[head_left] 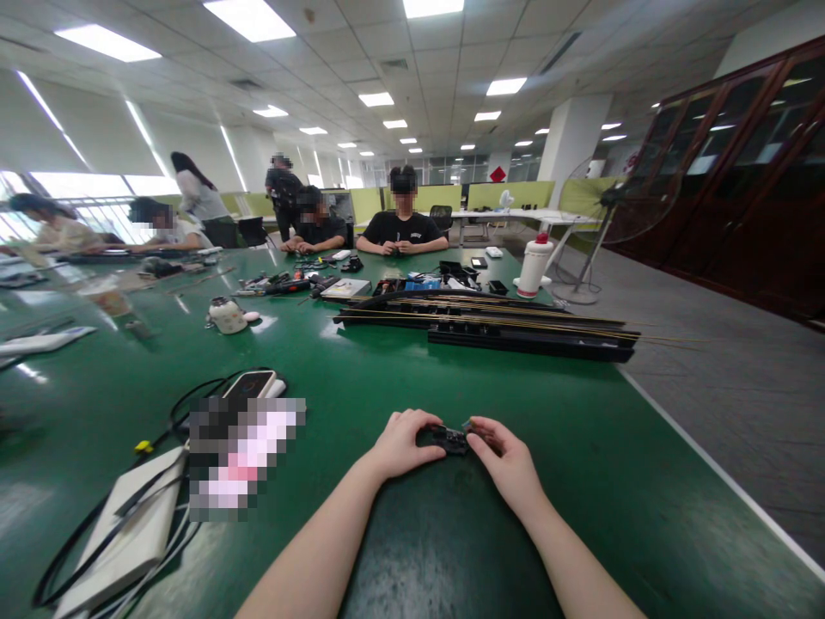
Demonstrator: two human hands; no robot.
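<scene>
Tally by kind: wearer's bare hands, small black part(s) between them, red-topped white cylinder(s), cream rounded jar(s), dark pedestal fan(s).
Bare left hand and right hand: 2
Small black part: 1
Red-topped white cylinder: 1
Cream rounded jar: 1
Dark pedestal fan: 1
Total: 6

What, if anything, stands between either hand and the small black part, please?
Nothing visible does: the left hand is at one end of the small black part, the right hand at the other.
</scene>
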